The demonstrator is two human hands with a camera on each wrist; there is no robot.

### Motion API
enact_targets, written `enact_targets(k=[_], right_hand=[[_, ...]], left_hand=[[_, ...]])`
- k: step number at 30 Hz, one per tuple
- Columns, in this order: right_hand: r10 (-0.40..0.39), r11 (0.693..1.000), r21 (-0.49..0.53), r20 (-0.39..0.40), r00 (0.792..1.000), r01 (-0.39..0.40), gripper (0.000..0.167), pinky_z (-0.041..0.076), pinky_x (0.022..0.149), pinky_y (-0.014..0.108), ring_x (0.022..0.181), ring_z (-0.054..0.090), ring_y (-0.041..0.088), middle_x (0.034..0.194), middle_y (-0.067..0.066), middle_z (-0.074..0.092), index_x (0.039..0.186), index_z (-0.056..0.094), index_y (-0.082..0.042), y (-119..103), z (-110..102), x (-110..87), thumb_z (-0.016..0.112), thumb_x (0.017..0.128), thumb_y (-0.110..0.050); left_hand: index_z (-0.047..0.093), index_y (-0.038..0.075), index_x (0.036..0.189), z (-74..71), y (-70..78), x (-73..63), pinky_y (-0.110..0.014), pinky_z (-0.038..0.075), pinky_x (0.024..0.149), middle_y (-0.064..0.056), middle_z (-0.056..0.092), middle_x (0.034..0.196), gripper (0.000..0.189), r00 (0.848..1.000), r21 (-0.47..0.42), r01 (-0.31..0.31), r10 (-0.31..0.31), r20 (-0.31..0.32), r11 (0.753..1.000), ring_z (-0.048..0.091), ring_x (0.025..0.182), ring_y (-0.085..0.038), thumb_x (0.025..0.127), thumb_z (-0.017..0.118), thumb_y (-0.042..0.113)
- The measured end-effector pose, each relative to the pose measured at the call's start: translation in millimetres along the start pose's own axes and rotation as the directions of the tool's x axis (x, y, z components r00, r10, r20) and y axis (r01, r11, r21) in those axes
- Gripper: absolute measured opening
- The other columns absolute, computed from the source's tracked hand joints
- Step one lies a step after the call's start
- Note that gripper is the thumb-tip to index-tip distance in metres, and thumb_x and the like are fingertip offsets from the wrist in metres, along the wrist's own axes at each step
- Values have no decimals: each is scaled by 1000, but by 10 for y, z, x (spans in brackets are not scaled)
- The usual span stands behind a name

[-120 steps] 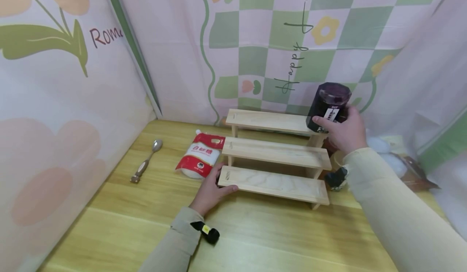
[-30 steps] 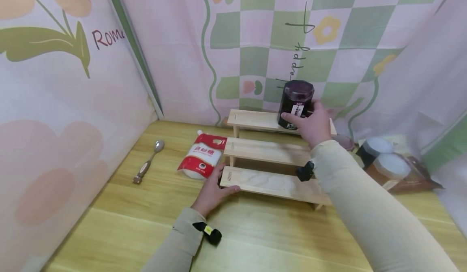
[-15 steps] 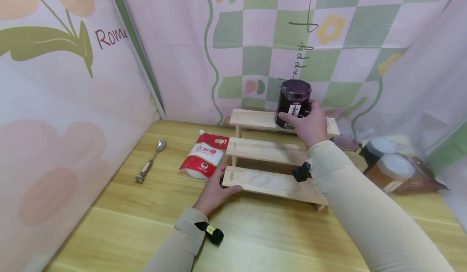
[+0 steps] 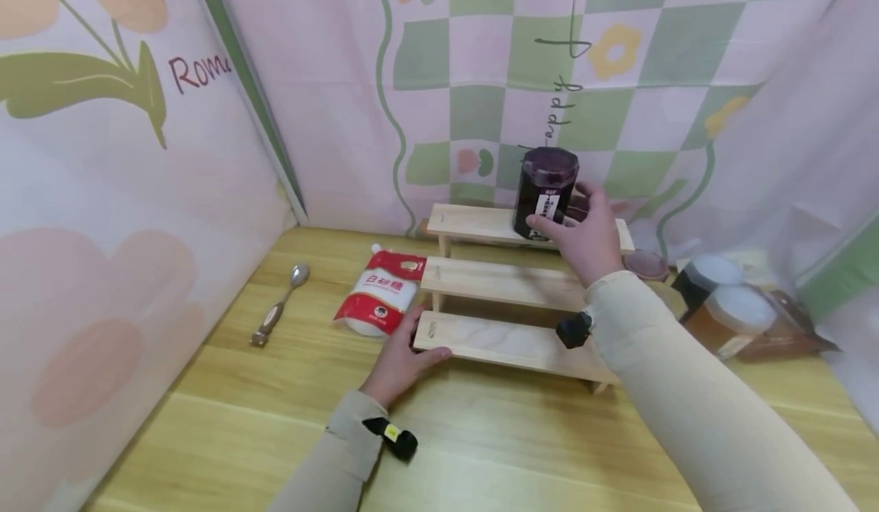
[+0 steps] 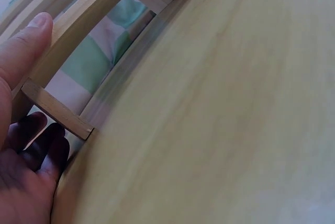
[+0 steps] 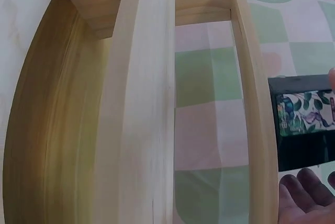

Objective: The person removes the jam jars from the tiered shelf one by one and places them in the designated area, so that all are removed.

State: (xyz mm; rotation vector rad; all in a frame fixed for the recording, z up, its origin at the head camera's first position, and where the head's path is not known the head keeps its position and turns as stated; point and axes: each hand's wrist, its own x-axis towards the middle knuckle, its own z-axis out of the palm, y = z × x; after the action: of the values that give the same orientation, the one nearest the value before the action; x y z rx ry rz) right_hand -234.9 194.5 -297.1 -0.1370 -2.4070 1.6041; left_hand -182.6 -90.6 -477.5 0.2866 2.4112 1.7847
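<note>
A dark jar with a purple lid stands upright on the top step of a three-step wooden rack. My right hand is around its right side. The thumb overlaps the jar's front, and the fingers are loosely bent, with a narrow gap between them and the jar in the right wrist view. My left hand grips the left end of the lowest step. Its thumb lies along the plank's edge, with the other fingers bent below around the side.
Left of the rack lies a red-and-white sugar bag, with a spoon farther left. To the right stand an amber jar, a dark jar with a white lid and a brown packet. A patterned curtain hangs behind.
The right hand has carried the jar leftward from the right end of the top step to near its middle. Since half a second ago the hand has eased slightly rightward. The left hand keeps its grip.
</note>
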Motion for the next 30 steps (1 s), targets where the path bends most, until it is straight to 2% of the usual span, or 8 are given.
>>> enact_targets(k=[7, 13, 20, 26, 30], right_hand=[[9, 1000, 16, 11, 1000, -9, 110, 44, 109, 43, 137, 45, 33, 156, 15, 37, 161, 15, -13, 18, -79, -59, 85, 80, -41], [-9, 1000, 25, 5, 1000, 9, 107, 41, 111, 42, 137, 43, 33, 154, 14, 39, 159, 20, -10, 47, -146, -155, 84, 80, -43], [-63, 997, 38, -40, 997, 64, 97, 38, 113, 40, 136, 44, 28, 151, 13, 42, 155, 28, -5, 111, -216, -276, 83, 83, -37], [-51, 998, 22, -63, 997, 53, 96, 37, 114, 39, 137, 44, 26, 151, 12, 44, 154, 31, -5, 226, -208, -417, 84, 81, -39], [-73, 997, 11, -97, 993, 75, 87, 37, 114, 40, 137, 45, 25, 150, 9, 48, 152, 37, -6, 301, -192, -491, 83, 83, -35]], left_hand=[[31, 23, 158, -13, -14, -4, -48, 38, 113, -5, 47, 151, 93, 1000, 38, 7, -7, -1, 999, 48, 134, -24, 82, 82, 42], [32, 22, 157, -14, -4, -6, -49, 40, 111, -7, 50, 148, 93, 1000, 9, 14, -14, 4, 1000, 50, 132, -25, 81, 83, 40], [32, 19, 157, -15, 21, -15, -49, 39, 112, -8, 50, 149, 93, 1000, -15, 28, -28, 7, 999, 50, 133, -25, 82, 83, 37], [32, 16, 156, -5, 24, -10, -48, 41, 111, -8, 52, 147, 91, 1000, -19, 22, -22, 4, 1000, 52, 131, -25, 83, 83, 32], [33, 16, 156, -3, 20, -5, -48, 41, 110, -9, 52, 147, 91, 1000, -23, 13, -13, 6, 1000, 52, 131, -26, 82, 83, 32]])
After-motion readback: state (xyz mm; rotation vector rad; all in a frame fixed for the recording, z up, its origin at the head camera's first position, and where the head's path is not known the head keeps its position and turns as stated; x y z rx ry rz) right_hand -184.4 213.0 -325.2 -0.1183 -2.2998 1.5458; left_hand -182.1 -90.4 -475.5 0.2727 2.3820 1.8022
